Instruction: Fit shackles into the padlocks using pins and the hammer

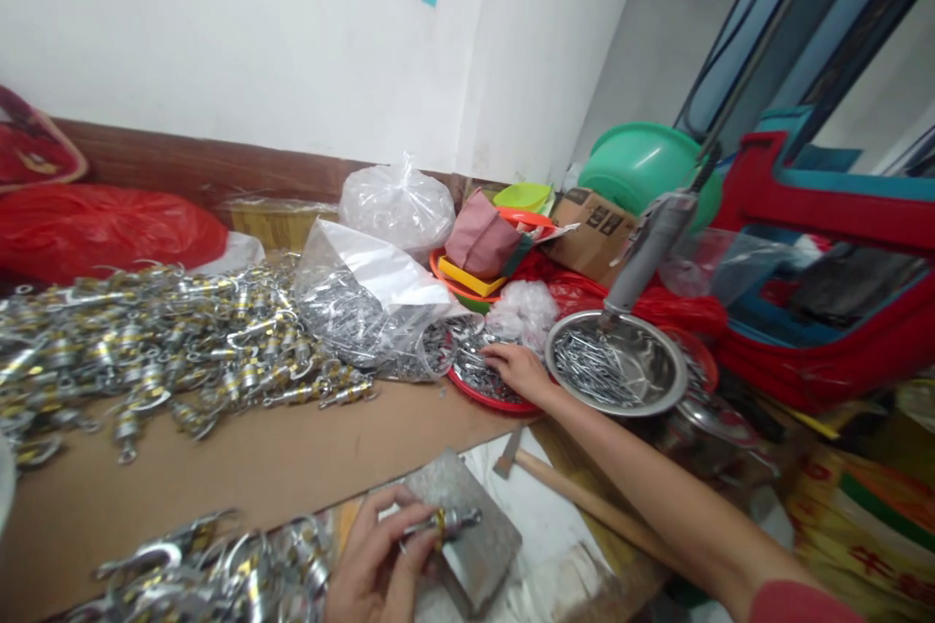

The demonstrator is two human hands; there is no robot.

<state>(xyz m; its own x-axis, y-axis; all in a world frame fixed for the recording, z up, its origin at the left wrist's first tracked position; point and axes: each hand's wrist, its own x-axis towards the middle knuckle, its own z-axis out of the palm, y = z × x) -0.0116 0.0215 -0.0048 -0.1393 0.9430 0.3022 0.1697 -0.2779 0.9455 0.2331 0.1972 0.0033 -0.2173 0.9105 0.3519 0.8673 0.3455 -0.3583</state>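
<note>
My left hand (384,560) is closed around a silver metal hook fitting (462,520) with a brass-coloured band, pinched between thumb and fingers. The fitting is held over a grey steel block (478,545) at the front of the bench. Farther off, my right hand (520,372) reaches into a red tray (486,399) of small silver metal parts (473,372). Its fingers are bent together among the parts, and whatever lies between the fingertips is too small to make out. Under my right forearm lies a hammer (555,482) with a wooden handle.
A heap of similar fittings (146,341) covers the left; another pile (241,574) lies nearer. A steel bowl (661,365) of pins stands right of the tray, below a hanging grey tool (650,248). Behind are a bag of parts (365,311) and a green basin (643,161).
</note>
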